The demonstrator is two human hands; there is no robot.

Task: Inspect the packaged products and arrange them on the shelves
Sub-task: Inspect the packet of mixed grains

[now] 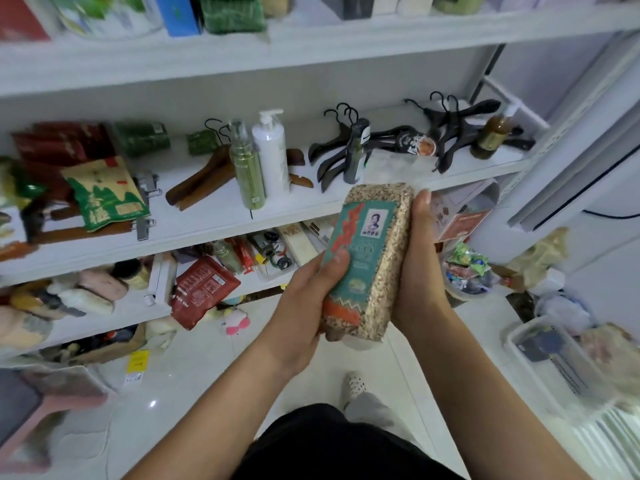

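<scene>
The grain packet (367, 261) is being inspected, both your hands' fingers (337, 259) gripping it; shelving likely needs a free spot.

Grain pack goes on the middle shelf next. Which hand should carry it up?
Probably right. The right hand cradles the grain pack along its long side, closest to the middle shelf; the left hand only grips the lower end.
</scene>
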